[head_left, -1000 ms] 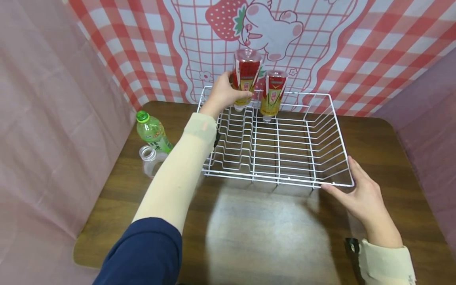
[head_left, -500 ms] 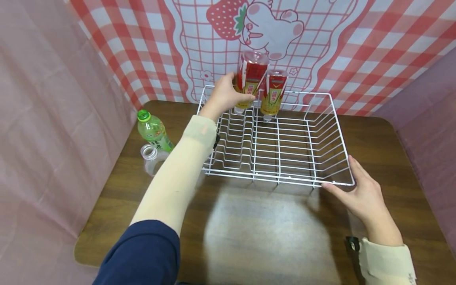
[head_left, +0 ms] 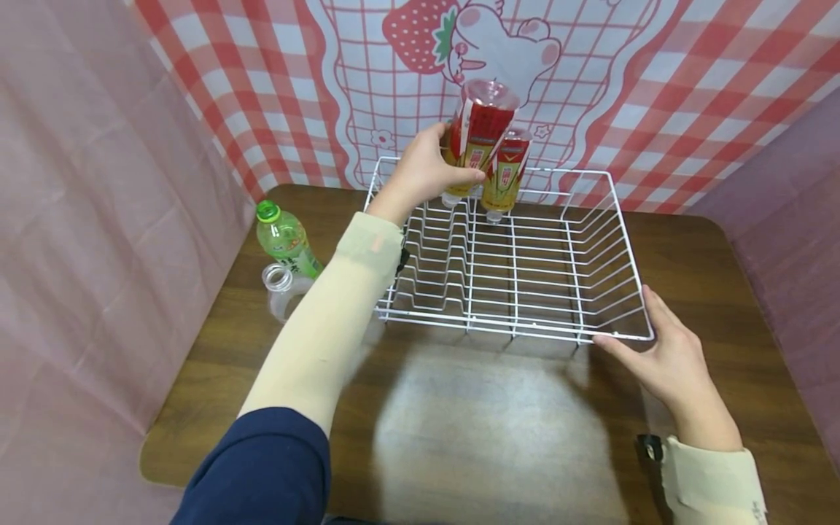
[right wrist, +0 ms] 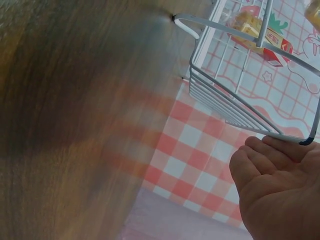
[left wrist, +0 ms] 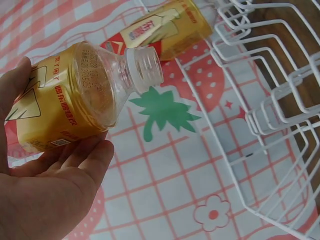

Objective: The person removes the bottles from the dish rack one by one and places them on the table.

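Note:
In the head view my left hand (head_left: 423, 175) grips a plastic drink bottle (head_left: 484, 131) with a red and gold label, upside down and tilted, above the back of a white wire dish rack (head_left: 534, 325). The left wrist view shows its bare, uncapped neck (left wrist: 147, 67), with thumb and fingers round the label. A matching bottle (head_left: 507, 175) stands inverted at the rack's back, just right of the held one and partly covered by it. My right hand (head_left: 672, 357) holds the rack's near right corner, thumb at the front rim and fingers along the side (right wrist: 267, 155).
Left of the rack, a green bottle with a green cap (head_left: 285, 237) stands on the wooden table (head_left: 216, 379). Beside it is a clear uncapped bottle (head_left: 281, 288), partly behind my left forearm. A red checked cloth (head_left: 275, 87) hangs behind the rack.
My left hand has moved the held bottle to the right and slightly up, toward the other inverted bottle, and it tilts more. The right hand stays at the rack's corner.

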Available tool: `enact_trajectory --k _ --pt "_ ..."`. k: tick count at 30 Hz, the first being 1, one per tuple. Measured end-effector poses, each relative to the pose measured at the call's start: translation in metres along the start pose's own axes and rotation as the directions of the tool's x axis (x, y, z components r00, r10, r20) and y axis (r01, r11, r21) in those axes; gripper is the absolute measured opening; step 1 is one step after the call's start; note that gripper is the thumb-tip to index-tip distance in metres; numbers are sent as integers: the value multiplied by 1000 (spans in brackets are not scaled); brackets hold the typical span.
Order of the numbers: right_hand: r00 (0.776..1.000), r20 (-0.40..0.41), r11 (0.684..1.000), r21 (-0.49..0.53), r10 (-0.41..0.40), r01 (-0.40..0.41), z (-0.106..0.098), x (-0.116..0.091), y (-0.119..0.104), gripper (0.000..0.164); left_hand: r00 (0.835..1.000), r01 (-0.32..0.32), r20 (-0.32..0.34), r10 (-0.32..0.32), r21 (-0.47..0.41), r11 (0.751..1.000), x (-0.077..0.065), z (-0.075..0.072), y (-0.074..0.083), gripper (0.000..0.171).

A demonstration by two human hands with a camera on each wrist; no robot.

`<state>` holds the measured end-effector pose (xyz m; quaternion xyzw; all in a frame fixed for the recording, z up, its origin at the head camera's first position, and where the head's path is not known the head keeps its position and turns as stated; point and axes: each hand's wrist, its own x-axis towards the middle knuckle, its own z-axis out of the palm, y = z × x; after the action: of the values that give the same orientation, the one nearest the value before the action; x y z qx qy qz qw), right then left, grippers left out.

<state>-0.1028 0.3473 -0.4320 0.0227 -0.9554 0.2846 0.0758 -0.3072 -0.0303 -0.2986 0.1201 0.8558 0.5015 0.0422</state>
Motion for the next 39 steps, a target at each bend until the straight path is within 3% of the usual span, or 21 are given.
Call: enact_trajectory --k 23,39 --pt "1000 9 1000 -3 -7 7 -1 1 -1 109 990 -87 123 71 128 988 -14 0 20 82" --pt "1000 14 1000 7 -2 2 -2 2 -1 110 971 -179 205 126 264 948 -20 5 28 81"
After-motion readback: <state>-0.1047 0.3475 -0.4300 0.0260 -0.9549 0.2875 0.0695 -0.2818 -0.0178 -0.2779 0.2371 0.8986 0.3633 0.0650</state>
